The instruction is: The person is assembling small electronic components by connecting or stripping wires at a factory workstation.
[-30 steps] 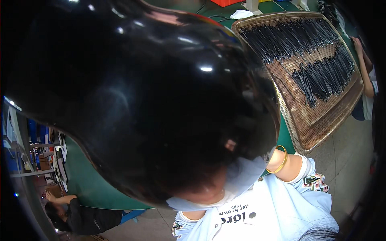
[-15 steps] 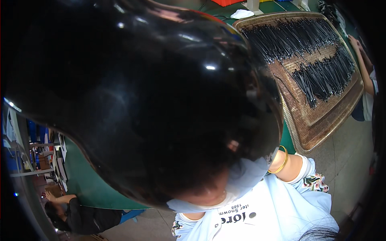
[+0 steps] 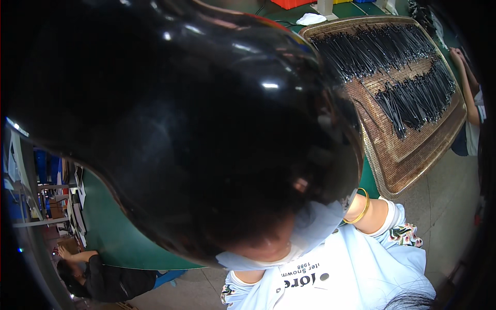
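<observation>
A big glossy black rounded shape [image 3: 181,124] fills most of the picture and hides whatever lies under it. Neither of my hands shows anywhere. Below the black shape is a white printed T-shirt [image 3: 341,274] with a pale cloth [image 3: 310,232] above its collar. A forearm with a gold bangle [image 3: 360,208] rises from the shirt's short sleeve, and its hand is hidden behind the black shape. I cannot tell what that hand touches.
A brown perforated tray [image 3: 408,160] with rows of thin black strands [image 3: 398,67] lies on a green table [image 3: 111,232] at the upper right. Another person's arm [image 3: 465,82] reaches in at the right edge. A person in black [image 3: 103,279] bends at the lower left.
</observation>
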Demonstrator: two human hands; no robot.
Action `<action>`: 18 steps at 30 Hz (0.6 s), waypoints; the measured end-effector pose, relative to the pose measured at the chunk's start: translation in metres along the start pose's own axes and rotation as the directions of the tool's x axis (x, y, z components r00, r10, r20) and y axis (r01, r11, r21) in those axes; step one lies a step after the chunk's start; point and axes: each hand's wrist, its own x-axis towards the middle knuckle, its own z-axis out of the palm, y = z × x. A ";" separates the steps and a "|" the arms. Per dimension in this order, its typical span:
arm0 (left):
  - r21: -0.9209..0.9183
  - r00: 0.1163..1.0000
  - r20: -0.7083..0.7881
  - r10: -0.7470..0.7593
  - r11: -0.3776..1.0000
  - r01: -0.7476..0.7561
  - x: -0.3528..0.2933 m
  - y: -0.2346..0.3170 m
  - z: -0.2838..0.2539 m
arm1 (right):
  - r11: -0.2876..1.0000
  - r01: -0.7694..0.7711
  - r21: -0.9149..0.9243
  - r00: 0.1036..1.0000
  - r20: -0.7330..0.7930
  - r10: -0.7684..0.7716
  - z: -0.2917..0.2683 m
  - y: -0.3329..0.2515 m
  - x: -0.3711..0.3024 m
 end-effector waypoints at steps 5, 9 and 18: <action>0.098 0.995 -0.086 0.043 0.995 -0.034 0.000 -0.002 0.000 | 0.971 -0.136 0.198 0.990 0.059 0.127 -0.003 0.005 0.000; 0.127 0.999 -0.032 0.032 0.991 -0.028 0.001 0.002 0.005 | 0.986 -0.006 0.169 0.998 0.058 -0.004 -0.002 -0.001 0.000; 0.125 0.996 0.081 0.039 0.991 -0.048 0.003 0.001 0.002 | 0.981 -0.056 0.186 0.998 0.051 0.047 -0.003 0.003 -0.001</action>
